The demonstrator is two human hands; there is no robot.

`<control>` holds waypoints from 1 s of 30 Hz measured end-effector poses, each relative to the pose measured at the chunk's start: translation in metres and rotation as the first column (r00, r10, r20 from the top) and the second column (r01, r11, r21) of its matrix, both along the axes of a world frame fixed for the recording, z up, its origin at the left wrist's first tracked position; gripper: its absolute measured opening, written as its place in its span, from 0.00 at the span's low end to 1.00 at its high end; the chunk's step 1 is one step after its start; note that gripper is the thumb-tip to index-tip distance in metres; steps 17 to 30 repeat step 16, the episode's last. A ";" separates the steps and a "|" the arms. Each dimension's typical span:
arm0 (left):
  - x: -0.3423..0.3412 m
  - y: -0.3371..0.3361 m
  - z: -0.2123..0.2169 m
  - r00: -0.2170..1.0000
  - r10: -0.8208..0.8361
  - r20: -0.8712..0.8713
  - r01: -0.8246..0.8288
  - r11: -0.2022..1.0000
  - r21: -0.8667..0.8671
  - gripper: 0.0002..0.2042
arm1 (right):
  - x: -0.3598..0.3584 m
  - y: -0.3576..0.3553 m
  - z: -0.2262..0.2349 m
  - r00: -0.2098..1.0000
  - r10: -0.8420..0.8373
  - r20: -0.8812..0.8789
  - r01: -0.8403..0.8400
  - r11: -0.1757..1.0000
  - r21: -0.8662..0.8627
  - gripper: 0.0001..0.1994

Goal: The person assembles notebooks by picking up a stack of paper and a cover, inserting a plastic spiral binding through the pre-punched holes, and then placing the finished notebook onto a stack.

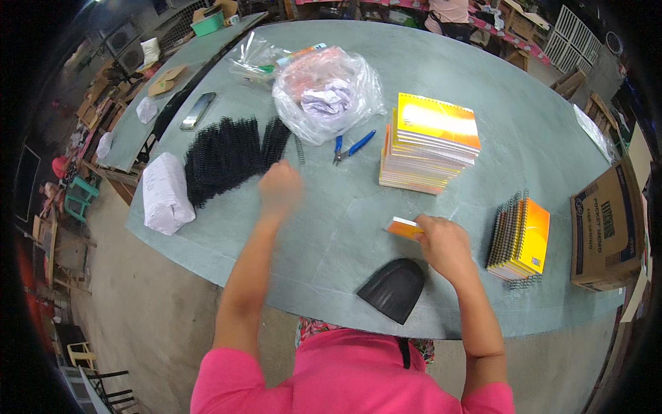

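Observation:
My right hand (445,247) is closed on a small orange and white notebook (403,228), held just over the table near a black half-oval block (393,288). Smeared by motion, my left hand (281,188) is beside a heap of black spiral binding coils (224,155); whether it holds a coil cannot be made out. One loose coil (300,150) lies just beyond that hand. A tall stack of yellow and orange notebooks (433,138) stands ahead of my right hand. To the right sits a shorter pile of notebooks (532,238) with black coils along their edges.
Blue-handled cutters (354,145) lie mid-table, near a clear plastic bag (327,96) with crumpled contents. A white paper-wrapped bundle (167,194) and a phone-like dark slab (198,111) are at left. A cardboard box (607,228) stands at the right edge. Another person (452,17) is across the table.

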State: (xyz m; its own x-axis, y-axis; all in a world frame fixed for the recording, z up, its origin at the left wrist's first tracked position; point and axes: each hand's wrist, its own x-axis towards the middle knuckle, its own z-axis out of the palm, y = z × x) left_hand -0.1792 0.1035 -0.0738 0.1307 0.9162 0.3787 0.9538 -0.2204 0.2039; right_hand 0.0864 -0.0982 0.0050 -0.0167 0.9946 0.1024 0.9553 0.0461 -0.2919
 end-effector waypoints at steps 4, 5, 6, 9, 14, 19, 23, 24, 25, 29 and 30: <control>0.006 0.011 0.009 0.993 0.043 0.106 -0.037 0.998 -0.053 0.15 | -0.005 0.007 -0.007 0.998 0.042 0.036 -0.042 0.999 0.003 0.09; 0.009 0.016 0.011 0.996 0.058 0.071 -0.052 0.995 -0.083 0.15 | -0.006 0.007 -0.008 0.999 0.044 0.031 -0.045 0.998 0.040 0.09; 0.013 0.022 0.012 0.996 0.077 0.036 -0.072 0.991 -0.114 0.15 | -0.007 0.008 -0.009 0.998 0.051 0.027 -0.053 0.996 0.077 0.08; 0.012 0.025 0.005 0.998 0.062 0.022 -0.059 0.990 -0.130 0.17 | -0.012 0.003 -0.010 0.998 0.055 0.020 -0.057 0.991 0.120 0.08; -0.008 0.033 0.011 0.886 0.081 0.457 -0.085 0.996 -0.012 0.17 | -0.005 0.004 -0.015 0.999 0.029 0.040 -0.034 0.991 0.130 0.08; -0.036 0.023 0.031 0.727 0.062 0.684 -0.067 0.998 -0.020 0.15 | -0.001 0.004 -0.017 0.999 0.025 0.031 -0.029 0.992 0.120 0.09; -0.036 0.023 0.031 0.727 0.062 0.684 -0.067 0.998 -0.020 0.15 | -0.001 0.004 -0.017 0.999 0.025 0.031 -0.029 0.992 0.120 0.09; -0.036 0.023 0.031 0.727 0.062 0.684 -0.067 0.998 -0.020 0.15 | -0.001 0.004 -0.017 0.999 0.025 0.031 -0.029 0.992 0.120 0.09; -0.036 0.023 0.031 0.727 0.062 0.684 -0.067 0.998 -0.020 0.15 | -0.001 0.004 -0.017 0.999 0.025 0.031 -0.029 0.992 0.120 0.09; -0.036 0.023 0.031 0.727 0.062 0.684 -0.067 0.998 -0.020 0.15 | -0.001 0.004 -0.017 0.999 0.025 0.031 -0.029 0.992 0.120 0.09; -0.036 0.023 0.031 0.727 0.062 0.684 -0.067 0.998 -0.020 0.15 | -0.001 0.004 -0.017 0.999 0.025 0.031 -0.029 0.992 0.120 0.09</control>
